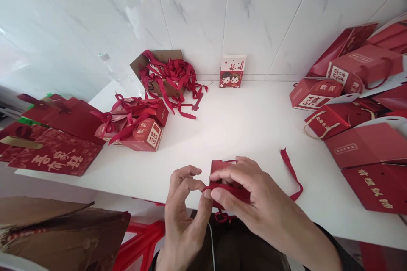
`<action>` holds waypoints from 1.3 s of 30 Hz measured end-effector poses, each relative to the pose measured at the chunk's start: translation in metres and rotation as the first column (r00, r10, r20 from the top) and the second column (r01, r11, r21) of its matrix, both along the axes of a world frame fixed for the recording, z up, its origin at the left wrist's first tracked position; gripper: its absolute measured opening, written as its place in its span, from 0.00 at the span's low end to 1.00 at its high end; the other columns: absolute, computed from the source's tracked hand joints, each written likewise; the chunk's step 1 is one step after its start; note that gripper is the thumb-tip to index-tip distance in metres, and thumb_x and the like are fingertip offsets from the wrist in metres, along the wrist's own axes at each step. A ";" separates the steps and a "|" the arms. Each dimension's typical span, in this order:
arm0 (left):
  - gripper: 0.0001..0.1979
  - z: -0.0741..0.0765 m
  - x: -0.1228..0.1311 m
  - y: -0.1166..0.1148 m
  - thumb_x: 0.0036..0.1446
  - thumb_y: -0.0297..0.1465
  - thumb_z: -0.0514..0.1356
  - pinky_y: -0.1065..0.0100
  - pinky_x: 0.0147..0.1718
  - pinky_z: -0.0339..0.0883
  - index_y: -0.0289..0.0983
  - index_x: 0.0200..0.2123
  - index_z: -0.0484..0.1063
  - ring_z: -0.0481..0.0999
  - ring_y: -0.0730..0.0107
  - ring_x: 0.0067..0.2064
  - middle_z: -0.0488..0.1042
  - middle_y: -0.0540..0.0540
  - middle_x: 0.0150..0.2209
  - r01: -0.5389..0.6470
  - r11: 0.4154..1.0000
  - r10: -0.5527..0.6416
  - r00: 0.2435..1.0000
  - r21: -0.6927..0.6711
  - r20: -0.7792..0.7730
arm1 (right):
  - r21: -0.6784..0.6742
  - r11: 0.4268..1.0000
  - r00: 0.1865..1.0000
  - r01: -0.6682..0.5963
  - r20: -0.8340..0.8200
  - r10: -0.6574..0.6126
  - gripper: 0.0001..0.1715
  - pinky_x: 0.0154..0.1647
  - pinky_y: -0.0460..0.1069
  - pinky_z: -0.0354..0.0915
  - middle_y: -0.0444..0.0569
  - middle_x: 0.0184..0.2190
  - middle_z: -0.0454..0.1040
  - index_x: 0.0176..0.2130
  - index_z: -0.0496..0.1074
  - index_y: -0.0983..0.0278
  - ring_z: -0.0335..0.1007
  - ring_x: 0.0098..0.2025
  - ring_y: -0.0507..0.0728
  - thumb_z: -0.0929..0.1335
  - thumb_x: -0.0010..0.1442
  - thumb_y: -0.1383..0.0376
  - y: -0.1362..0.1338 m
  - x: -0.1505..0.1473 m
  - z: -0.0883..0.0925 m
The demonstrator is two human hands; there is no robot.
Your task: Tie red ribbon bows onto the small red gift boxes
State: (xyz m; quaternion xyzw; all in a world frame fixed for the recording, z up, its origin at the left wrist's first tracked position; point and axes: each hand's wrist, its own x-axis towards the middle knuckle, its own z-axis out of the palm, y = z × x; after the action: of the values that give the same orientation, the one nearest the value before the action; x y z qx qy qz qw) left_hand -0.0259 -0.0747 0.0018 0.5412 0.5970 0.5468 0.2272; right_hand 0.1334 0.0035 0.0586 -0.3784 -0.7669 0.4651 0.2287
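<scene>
Close to the table's front edge, a small red gift box [218, 165] lies mostly covered by my hands. My left hand [186, 205] pinches the end of a red ribbon [219, 186] between thumb and finger, at the box's left side. Over the top of the box reaches my right hand [251, 190], its thumb and fingers closed on the same ribbon. A ribbon tail [292, 173] trails on the table to the right, beyond my right wrist. How the ribbon passes around the box is hidden.
Several ribbon-tied red boxes [140, 131] stand left, near red gift bags [60, 148]. A cardboard carton [140, 67] overflows with ribbons [178, 72]. A small printed box [231, 78] leans by the wall. More red boxes [318, 95] crowd the right side; below left is a red stool [143, 237].
</scene>
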 end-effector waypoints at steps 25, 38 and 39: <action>0.10 -0.011 0.009 0.000 0.68 0.35 0.58 0.67 0.43 0.64 0.45 0.52 0.67 0.69 0.67 0.39 0.68 0.50 0.36 0.045 0.974 0.020 0.959 -0.221 0.282 | 0.074 0.992 0.981 0.100 0.160 -0.111 0.17 0.52 0.64 0.71 0.57 0.57 0.70 0.33 0.77 0.61 0.60 0.64 0.68 0.63 0.70 0.62 0.006 -0.010 -0.011; 0.14 0.004 0.004 0.018 0.66 0.42 0.60 0.70 0.35 0.65 0.39 0.34 0.72 0.69 0.69 0.33 0.71 0.50 0.30 0.065 0.956 0.044 0.933 -0.286 0.357 | 0.155 0.980 0.977 0.121 0.154 -0.145 0.16 0.69 0.73 0.49 0.55 0.53 0.74 0.32 0.75 0.60 0.65 0.62 0.66 0.64 0.70 0.62 0.006 -0.012 -0.012; 0.14 0.004 0.004 0.018 0.66 0.43 0.60 0.70 0.34 0.64 0.39 0.34 0.71 0.67 0.70 0.32 0.70 0.51 0.29 0.061 0.955 0.048 0.933 -0.290 0.357 | 0.152 0.981 0.978 0.121 0.152 -0.144 0.16 0.70 0.73 0.49 0.55 0.53 0.74 0.31 0.75 0.60 0.65 0.62 0.66 0.64 0.70 0.62 0.006 -0.012 -0.012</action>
State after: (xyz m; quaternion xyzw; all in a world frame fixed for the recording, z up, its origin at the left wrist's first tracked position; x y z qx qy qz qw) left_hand -0.0216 -0.0568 0.0057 0.3936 0.6185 0.5404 0.4130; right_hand 0.1211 0.0095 0.0463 -0.4482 -0.7871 0.3607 0.2223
